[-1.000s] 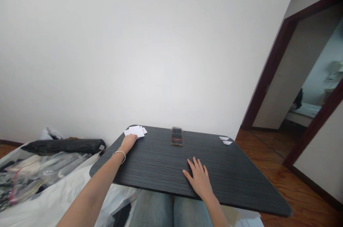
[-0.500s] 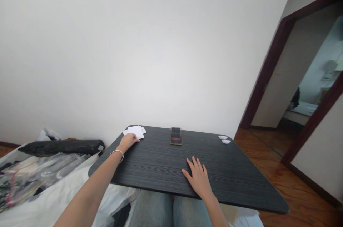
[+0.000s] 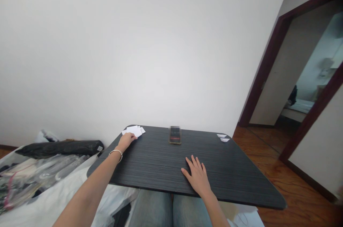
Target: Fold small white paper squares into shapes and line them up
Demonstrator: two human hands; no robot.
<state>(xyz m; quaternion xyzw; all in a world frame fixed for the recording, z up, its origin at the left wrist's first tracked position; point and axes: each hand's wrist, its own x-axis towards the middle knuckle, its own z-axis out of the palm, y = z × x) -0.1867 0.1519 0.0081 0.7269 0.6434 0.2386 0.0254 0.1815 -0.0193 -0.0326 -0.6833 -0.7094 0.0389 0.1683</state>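
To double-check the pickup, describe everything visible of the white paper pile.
The white paper pile looks like thin, plain sheets, loosely overlapped, with corners jutting rightward. It lies at the far left corner of the dark table. The left grip covers part of its near edge, seemingly touching it; any pinch is unclear.

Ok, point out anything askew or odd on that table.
The white papers at the far-left corner of the dark table lie askew, overlapping at different angles. The phone-like device looks oddly pixelated towards its top. Nothing looks spilled.
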